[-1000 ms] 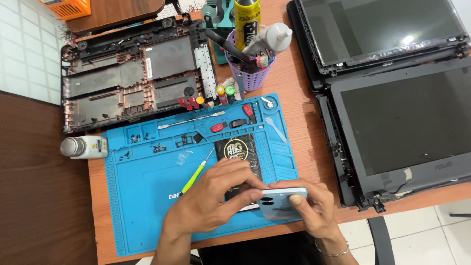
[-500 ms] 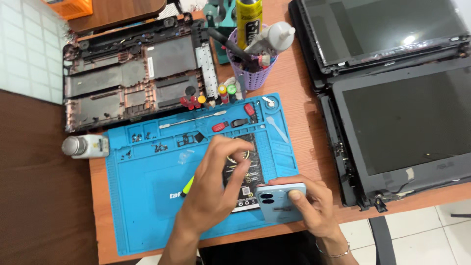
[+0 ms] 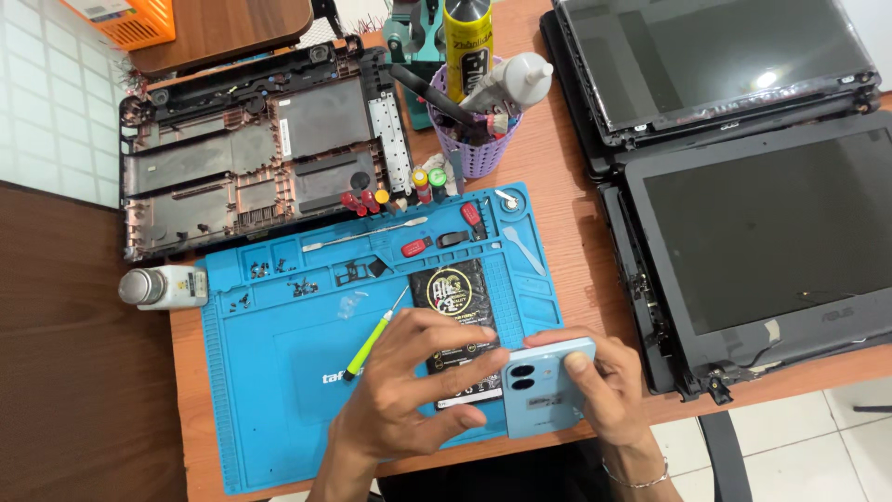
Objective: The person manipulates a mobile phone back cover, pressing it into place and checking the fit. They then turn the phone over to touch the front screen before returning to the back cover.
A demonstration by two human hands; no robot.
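At the far left a white tiled wall [image 3: 46, 93] runs down beside a dark brown panel [image 3: 74, 372], and an orange crate [image 3: 130, 19] sits at the top corner. My wooden bench [image 3: 567, 223] starts just right of that. A small white bottle [image 3: 165, 286] lies on its side at the bench's left edge, touching the blue repair mat [image 3: 279, 390]. Behind the mat lies an opened laptop base [image 3: 260, 158], its insides bare. Loose screws [image 3: 269, 274] sit scattered in the mat's upper trays, with a metal spudger [image 3: 362, 232] lying across them.

A green-handled screwdriver [image 3: 372, 339] rests on the mat just beside my left hand [image 3: 418, 390], whose fingers spread over a black phone battery [image 3: 455, 325] and reach to the edge of the light blue phone [image 3: 546, 386]. The phone is camera side up at the mat's near right corner. My right hand [image 3: 604, 381] holds it from the other side, thumb on its back; so both grips are closed on the phone.

Above, a purple tool basket [image 3: 478, 139] holds a yellow can [image 3: 467, 37] and a white squeeze bottle [image 3: 516, 79]. To the right, two dark laptops [image 3: 771, 214] lie stacked and overlapping, screens up, reaching the bench's edge. White floor tiles [image 3: 799, 446] show below.
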